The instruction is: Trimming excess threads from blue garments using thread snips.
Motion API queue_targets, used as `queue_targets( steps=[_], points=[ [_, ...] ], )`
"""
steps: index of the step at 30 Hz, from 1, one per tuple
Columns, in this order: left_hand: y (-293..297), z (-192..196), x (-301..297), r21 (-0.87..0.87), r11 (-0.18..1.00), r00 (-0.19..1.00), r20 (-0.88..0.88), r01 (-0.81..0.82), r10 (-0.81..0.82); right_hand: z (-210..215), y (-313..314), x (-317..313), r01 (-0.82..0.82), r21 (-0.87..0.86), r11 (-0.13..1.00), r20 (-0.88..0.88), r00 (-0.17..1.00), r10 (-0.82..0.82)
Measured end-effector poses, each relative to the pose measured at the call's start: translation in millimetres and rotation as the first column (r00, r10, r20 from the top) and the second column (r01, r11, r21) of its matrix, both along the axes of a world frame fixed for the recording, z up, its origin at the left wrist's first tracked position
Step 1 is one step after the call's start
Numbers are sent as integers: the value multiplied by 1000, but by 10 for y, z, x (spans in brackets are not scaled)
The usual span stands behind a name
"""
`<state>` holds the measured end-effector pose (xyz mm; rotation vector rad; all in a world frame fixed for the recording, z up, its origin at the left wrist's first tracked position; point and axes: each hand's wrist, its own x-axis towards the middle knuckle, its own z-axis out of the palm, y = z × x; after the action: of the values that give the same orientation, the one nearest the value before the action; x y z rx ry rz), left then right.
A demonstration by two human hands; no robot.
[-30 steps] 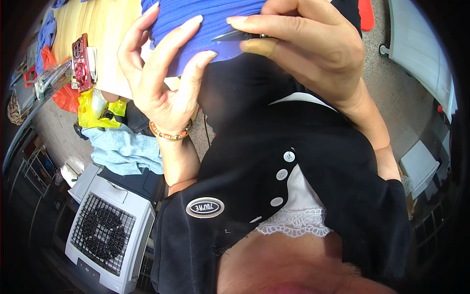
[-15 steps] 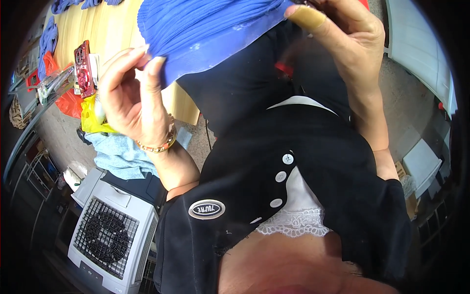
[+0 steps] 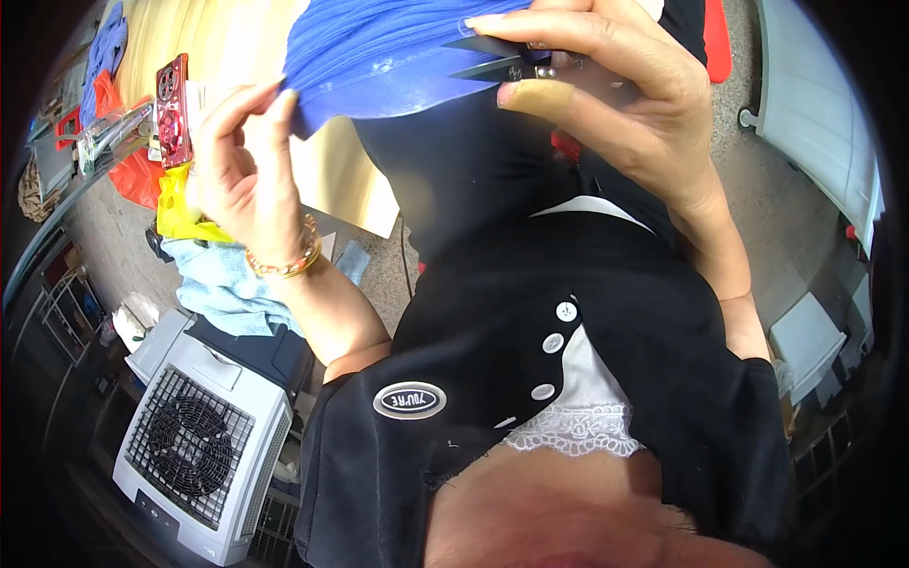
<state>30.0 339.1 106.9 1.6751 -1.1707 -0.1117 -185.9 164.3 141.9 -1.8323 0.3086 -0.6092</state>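
A blue ribbed knit garment piece with a smooth blue band along its near edge hangs over my dark-clothed lap at the top. My left hand pinches the left corner of that band between thumb and fingertips. In my right hand is a pair of thread snips, its two dark blades parted and pointing left, over the band's right end. A tan wrap covers my right thumb. The far part of the fabric is cut off by the picture's edge.
Beyond my left hand lies a pale wooden table with a red patterned phone-like object. Red and yellow bags and a light blue cloth sit nearby. A grey air cooler stands lower left; a white panel is at right.
My right hand has let go of the band's right end and moved left and slightly down, with the open snips now showing. The left hand still pinches its corner, slightly higher.
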Motion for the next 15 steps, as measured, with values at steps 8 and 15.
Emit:
queue_targets(
  steps=[8,15],
  points=[
    [-259,98,-437,-199,979,999,7,41,-41,-119,-32,32,-33,-155,987,33,999,39],
    [-233,-3,-406,-17,997,988,139,75,-72,185,90,61,24,-340,940,-153,985,-81]
  ],
)
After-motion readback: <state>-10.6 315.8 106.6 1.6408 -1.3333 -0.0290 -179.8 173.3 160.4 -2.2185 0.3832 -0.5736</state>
